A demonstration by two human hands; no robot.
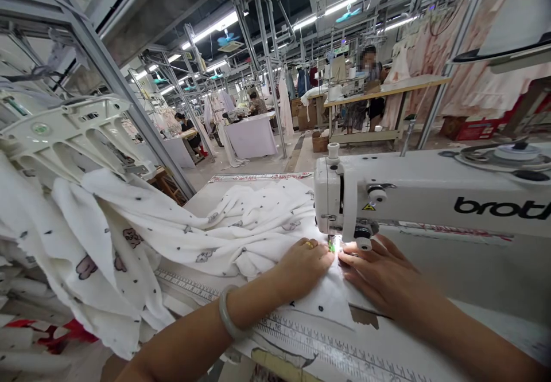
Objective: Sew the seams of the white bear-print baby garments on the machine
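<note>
White fabric (241,210) printed with small animal figures and dark dots runs across the table to the needle of a white sewing machine (413,187). My left hand (303,267) presses on this fabric just left of the lit presser foot (331,241), its fingers bent and close together on the cloth. A ring and a pale bangle are on that arm. To the right of the needle, my right hand (376,270) rests low with fingers stretched out and spread, tips at the fabric edge. The machine head partly covers its upper fingers. A bit of green shows at the foot.
A measuring tape strip (318,342) runs along the table's near side. On the left, fabric hangs below a white slotted bracket (64,129) beside a slanting metal post (129,101). Farther back are other workers, sewing tables (387,89) and hanging garments (447,43).
</note>
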